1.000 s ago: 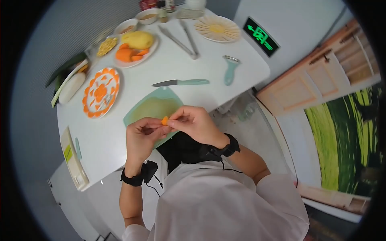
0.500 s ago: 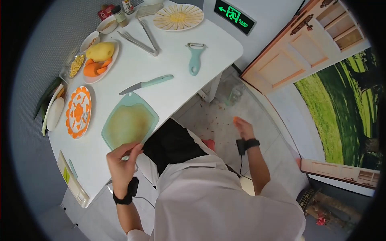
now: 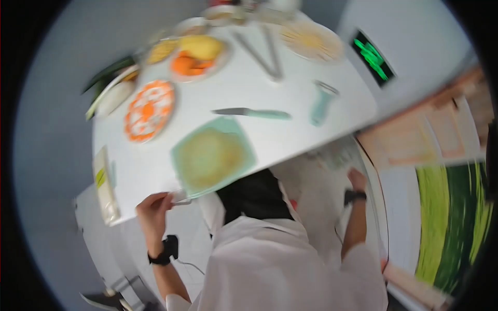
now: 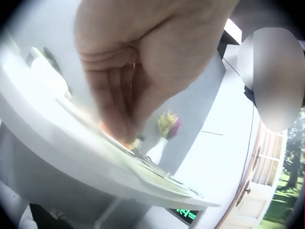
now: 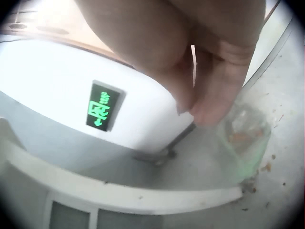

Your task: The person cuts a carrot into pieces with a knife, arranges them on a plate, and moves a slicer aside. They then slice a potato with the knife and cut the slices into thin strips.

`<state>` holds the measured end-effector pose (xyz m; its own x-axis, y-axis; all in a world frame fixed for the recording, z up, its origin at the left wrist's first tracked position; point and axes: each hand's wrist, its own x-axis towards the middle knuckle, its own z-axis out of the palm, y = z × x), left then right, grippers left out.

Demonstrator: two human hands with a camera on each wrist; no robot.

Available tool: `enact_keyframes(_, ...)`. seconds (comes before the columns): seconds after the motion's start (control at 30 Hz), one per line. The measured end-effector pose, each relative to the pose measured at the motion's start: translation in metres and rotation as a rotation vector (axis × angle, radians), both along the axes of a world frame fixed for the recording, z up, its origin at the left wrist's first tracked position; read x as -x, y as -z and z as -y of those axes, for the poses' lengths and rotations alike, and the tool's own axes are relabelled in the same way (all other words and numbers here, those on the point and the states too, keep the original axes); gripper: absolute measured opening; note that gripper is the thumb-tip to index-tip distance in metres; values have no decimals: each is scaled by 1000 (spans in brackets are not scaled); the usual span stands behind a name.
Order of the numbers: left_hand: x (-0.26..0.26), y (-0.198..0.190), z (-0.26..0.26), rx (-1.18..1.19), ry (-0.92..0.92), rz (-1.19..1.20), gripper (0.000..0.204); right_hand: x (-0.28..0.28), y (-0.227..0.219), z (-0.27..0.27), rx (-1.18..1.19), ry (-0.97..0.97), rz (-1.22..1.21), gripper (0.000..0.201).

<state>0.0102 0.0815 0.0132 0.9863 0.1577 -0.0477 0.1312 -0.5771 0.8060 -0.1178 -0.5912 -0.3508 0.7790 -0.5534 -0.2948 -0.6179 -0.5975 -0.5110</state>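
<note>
My left hand (image 3: 153, 210) is off the table's front edge, left of the green cutting board (image 3: 234, 179). Its thumb and fingers pinch together, with a bit of orange carrot (image 4: 105, 128) showing right at the fingertips in the left wrist view. A metal loop and a pale object lie between this hand and the board. My right hand (image 3: 357, 179) is held out over the floor at the right. Its thumb and fingers lie close together in the right wrist view, with nothing visible between them. Below them sits a clear plastic bag (image 5: 245, 138) with orange scraps inside.
A knife (image 3: 267, 113) and a peeler (image 3: 322, 106) lie behind the board, with tongs (image 3: 271, 66) farther back. At left are a carrot-decorated plate (image 3: 150, 106) and a white radish (image 3: 115, 98). A potato (image 3: 205, 46) and carrots (image 3: 188, 64) share another plate. Scraps dot the floor.
Both hands worked on a small carrot piece over the board. They parted; my right hand carried an orange bit out over the floor, where none shows now. My left hand moved left, still pinching.
</note>
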Motion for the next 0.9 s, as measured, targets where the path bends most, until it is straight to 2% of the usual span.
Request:
enact_keyframes(0.07,-4,-6,5,-4,-120,-78,25,-5,-71,-61,-360,194,180,38)
enact_keyframes(0.1,-5,-6,2,-74,-134,-106,39,-10,-108,-92,-479,234,235,45)
enact_keyframes(0.17,-8,-4,-5,-151,-163,-114,57,-22,-174,-148,-601,220,289,59)
enact_keyframes(0.2,-13,-1,-1,-158,-141,-66,56,-31,-195,-160,-666,226,235,64)
enact_keyframes(0.23,-15,6,-4,-158,-117,-19,54,-39,-220,-184,-606,130,278,64)
enact_keyframes(0.27,-16,9,-4,-160,-90,25,53,-42,-234,-195,-647,-12,313,61)
enact_keyframes(0.33,-20,-1,11,-197,-62,41,44,-55,-280,-227,-760,-119,372,53)
enact_keyframes(0.37,-20,14,12,-192,-7,182,35,-63,-301,-246,-659,-181,410,45)
enact_keyframes(0.43,-22,3,22,-171,21,58,31,-82,-335,-284,-453,-298,482,36)
enact_keyframes(0.53,-29,6,24,-95,91,2,29,-110,-345,-323,-410,-324,566,32)
enact_keyframes(0.57,-32,5,25,-85,123,-16,29,-120,-350,-328,-438,-349,467,35)
enact_keyframes(0.67,-37,-11,30,113,176,-154,29,-137,-349,-332,-600,-373,401,33)
enact_keyframes(0.8,-49,-20,32,106,230,-228,29,-146,-344,-327,-652,-406,281,34)
enact_keyframes(0.9,-49,-25,29,-78,120,-105,30,-144,-354,-326,-380,-296,358,35)
